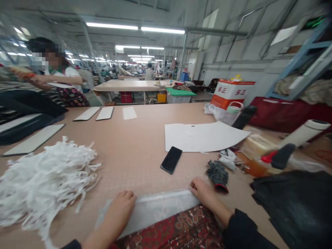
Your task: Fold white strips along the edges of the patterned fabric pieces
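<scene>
Glossy translucent plastic sheet, matt laminate tabletop

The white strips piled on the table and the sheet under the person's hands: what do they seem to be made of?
The white strips look like a thin, matte synthetic, perhaps foam or non-woven, since they curl softly; paper can't be ruled out. The sheet under the left hand and right hand looks like translucent plastic film, with a slight sheen and a pale, cloudy look.

The left hand can pass forward. White strips block its left (a glove crowds the right hand).
</scene>
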{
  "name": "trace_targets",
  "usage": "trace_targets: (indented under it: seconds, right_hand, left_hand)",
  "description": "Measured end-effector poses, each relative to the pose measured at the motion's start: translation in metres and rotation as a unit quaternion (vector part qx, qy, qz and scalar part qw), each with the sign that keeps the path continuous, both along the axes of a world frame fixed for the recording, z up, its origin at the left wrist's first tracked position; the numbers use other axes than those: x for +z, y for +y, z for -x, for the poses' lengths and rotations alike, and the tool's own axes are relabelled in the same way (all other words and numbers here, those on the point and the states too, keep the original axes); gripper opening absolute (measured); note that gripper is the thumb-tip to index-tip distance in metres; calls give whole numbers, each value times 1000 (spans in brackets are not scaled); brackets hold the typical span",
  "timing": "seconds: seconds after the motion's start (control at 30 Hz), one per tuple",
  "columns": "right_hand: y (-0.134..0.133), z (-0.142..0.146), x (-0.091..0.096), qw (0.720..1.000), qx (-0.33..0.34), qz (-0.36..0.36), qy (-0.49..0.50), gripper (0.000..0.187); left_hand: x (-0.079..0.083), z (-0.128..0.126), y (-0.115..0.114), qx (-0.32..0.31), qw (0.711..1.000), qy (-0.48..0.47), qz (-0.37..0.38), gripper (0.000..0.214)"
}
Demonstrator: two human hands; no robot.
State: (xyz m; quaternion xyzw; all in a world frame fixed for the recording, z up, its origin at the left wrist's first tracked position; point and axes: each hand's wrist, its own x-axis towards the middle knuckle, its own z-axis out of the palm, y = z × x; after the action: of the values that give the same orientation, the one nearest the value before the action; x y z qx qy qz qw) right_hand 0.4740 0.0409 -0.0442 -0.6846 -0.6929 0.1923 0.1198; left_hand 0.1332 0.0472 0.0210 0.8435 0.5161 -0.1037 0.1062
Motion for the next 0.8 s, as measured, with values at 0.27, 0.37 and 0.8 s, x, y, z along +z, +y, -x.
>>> trace_targets:
  seconds: [0.27,0.37,0.8]
  right_hand:
    - [-7,-3,-2,994,-3,-29,107,7]
    - [-9,-8,-3,967,-3,-30,253,9]
    - [-11,6,-9,989,-33,-126,74,15]
  left_hand:
    - [-23,-143,23,-59,979,-190,35,26]
    - [-36,-168,26,-39,976,-212,22,23]
    - [-59,-182,7,-80,970,-215,-81,20]
